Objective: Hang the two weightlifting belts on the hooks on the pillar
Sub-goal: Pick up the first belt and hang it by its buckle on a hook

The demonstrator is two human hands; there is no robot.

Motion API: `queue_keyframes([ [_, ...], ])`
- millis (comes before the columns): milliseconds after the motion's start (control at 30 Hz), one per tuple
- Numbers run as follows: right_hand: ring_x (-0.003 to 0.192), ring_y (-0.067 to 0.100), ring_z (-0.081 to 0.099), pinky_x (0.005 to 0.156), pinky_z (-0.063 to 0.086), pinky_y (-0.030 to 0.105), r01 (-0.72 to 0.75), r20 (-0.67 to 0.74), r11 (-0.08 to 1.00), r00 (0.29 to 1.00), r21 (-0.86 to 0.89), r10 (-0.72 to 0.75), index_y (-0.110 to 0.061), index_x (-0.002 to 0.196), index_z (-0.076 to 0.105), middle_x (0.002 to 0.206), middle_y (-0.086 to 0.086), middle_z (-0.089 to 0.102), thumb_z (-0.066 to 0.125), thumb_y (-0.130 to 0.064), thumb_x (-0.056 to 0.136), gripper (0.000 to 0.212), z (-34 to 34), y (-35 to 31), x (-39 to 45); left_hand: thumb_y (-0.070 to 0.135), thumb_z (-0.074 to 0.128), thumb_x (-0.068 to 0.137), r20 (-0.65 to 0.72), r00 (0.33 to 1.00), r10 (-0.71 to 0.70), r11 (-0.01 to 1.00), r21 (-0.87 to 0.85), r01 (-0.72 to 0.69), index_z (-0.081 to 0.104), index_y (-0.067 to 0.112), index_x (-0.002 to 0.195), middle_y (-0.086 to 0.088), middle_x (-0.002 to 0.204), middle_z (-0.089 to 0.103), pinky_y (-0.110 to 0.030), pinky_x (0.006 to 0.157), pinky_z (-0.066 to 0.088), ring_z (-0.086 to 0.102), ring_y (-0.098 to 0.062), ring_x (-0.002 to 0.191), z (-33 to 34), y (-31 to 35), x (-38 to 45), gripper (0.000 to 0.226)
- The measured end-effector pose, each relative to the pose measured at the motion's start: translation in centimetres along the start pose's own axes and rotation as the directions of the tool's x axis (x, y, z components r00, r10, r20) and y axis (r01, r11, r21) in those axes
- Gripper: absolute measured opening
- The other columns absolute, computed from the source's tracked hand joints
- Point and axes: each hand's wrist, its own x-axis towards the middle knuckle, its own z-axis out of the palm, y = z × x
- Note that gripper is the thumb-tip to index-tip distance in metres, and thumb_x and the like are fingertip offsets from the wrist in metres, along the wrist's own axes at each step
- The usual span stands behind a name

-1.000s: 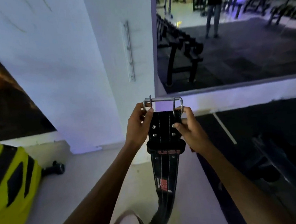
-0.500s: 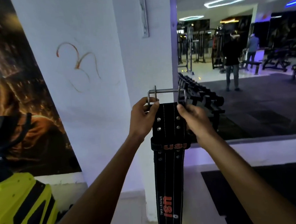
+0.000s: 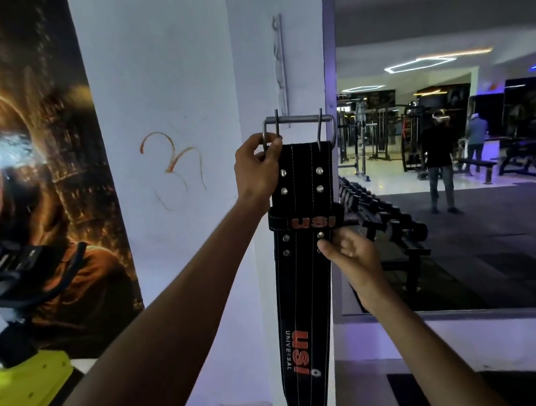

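A black leather weightlifting belt (image 3: 303,281) with orange "USI" lettering hangs straight down in front of the white pillar (image 3: 183,80). Its steel double-prong buckle (image 3: 298,121) is at the top, just below the lower end of a vertical metal hook rail (image 3: 280,67) fixed to the pillar's face. My left hand (image 3: 256,168) grips the buckle's left side and the belt's top corner. My right hand (image 3: 354,260) is lower and pinches the belt's right edge just under the loop, by the rivets. Only one belt is in view.
A large dark poster (image 3: 30,193) covers the wall on the left, with a yellow object (image 3: 23,396) low beside it. To the right of the pillar stands a dumbbell rack (image 3: 386,224), and people (image 3: 439,160) stand farther back in the gym.
The belt and both hands have risen toward the hook rail as my view tilted up. My right hand left the buckle and slid down to the belt's right edge.
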Motion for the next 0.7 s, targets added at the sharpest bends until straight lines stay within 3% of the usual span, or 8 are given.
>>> queue_keyframes([
  [133, 0.063, 0.009, 0.057, 0.062, 0.045, 0.018, -0.087, 0.001, 0.995, 0.996, -0.041, 0.087, 0.001, 0.081, 0.065, 0.068, -0.001, 0.064, 0.083, -0.052, 0.068, 0.057, 0.4, 3.9, -1.8, 0.025, 0.065, 0.095, -0.043, 0.999, 0.014, 1.0, -0.027, -0.015, 0.069, 0.022, 0.09, -0.007, 0.071, 0.066, -0.038, 0.064, 0.055, 0.063, -0.025, 0.066, 0.1, 1.6, 2.4, 0.007],
  [233, 0.05, 0.001, 0.049, 0.052, 0.04, 0.013, -0.178, 0.046, 0.979, 0.982, -0.096, 0.183, -0.011, 0.071, 0.063, 0.052, -0.012, 0.058, 0.08, -0.05, 0.066, 0.043, 0.7, 7.6, -5.0, 0.026, 0.066, 0.095, -0.067, 0.998, 0.014, 0.999, -0.034, -0.016, 0.07, 0.019, 0.094, -0.004, 0.069, 0.066, -0.035, 0.064, 0.054, 0.062, -0.023, 0.064, 0.1, 2.4, 3.8, 0.007],
  [300, 0.055, 0.005, 0.055, 0.054, 0.044, 0.014, -0.213, 0.075, 0.967, 0.971, -0.14, 0.225, -0.008, 0.075, 0.067, 0.055, -0.009, 0.063, 0.084, -0.046, 0.07, 0.042, 0.5, 9.3, -6.7, 0.025, 0.066, 0.096, -0.075, 0.997, 0.013, 1.0, -0.027, -0.015, 0.069, 0.018, 0.096, -0.003, 0.069, 0.065, -0.035, 0.063, 0.055, 0.062, -0.022, 0.064, 0.0, 2.5, 4.3, 0.008],
  [400, 0.066, 0.013, 0.065, 0.059, 0.049, 0.012, -0.237, 0.131, 0.952, 0.956, -0.193, 0.264, -0.011, 0.08, 0.07, 0.062, -0.009, 0.072, 0.079, -0.019, 0.08, 0.012, 0.0, 9.2, -6.1, 0.025, 0.065, 0.096, -0.09, 0.996, 0.011, 1.0, -0.018, -0.013, 0.068, 0.019, 0.093, -0.005, 0.07, 0.065, -0.036, 0.065, 0.057, 0.062, -0.022, 0.065, -0.1, 2.1, 4.7, 0.006],
  [500, 0.077, 0.008, 0.073, 0.067, 0.053, 0.012, -0.155, 0.067, 0.985, 0.985, -0.079, 0.161, -0.012, 0.093, 0.07, 0.079, -0.008, 0.078, 0.076, -0.012, 0.082, 0.012, 0.5, 5.5, -2.4, 0.025, 0.065, 0.096, -0.09, 0.996, 0.003, 1.0, -0.021, -0.005, 0.068, 0.019, 0.094, -0.006, 0.071, 0.065, -0.035, 0.063, 0.056, 0.062, -0.023, 0.065, 0.0, 1.6, 4.9, 0.007],
  [633, 0.091, 0.012, 0.073, 0.081, 0.056, 0.019, -0.02, -0.032, 1.0, 0.999, 0.006, 0.02, -0.011, 0.101, 0.071, 0.096, 0.001, 0.078, 0.078, -0.023, 0.081, 0.024, 1.6, 1.4, 1.9, 0.026, 0.066, 0.096, -0.073, 0.997, -0.012, 1.0, -0.024, 0.011, 0.07, 0.018, 0.099, -0.008, 0.077, 0.069, -0.039, 0.068, 0.06, 0.066, -0.023, 0.067, 0.6, 1.1, 4.8, 0.01],
  [700, 0.082, 0.015, 0.07, 0.076, 0.053, 0.024, -0.035, -0.042, 0.999, 0.999, 0.0, 0.035, -0.01, 0.093, 0.07, 0.09, 0.003, 0.076, 0.081, -0.039, 0.078, 0.034, 1.7, 2.4, 1.7, 0.026, 0.066, 0.096, -0.071, 0.997, -0.012, 1.0, -0.024, 0.01, 0.07, 0.017, 0.101, -0.007, 0.078, 0.069, -0.038, 0.07, 0.061, 0.067, -0.022, 0.068, 0.9, 1.0, 4.8, 0.011],
])
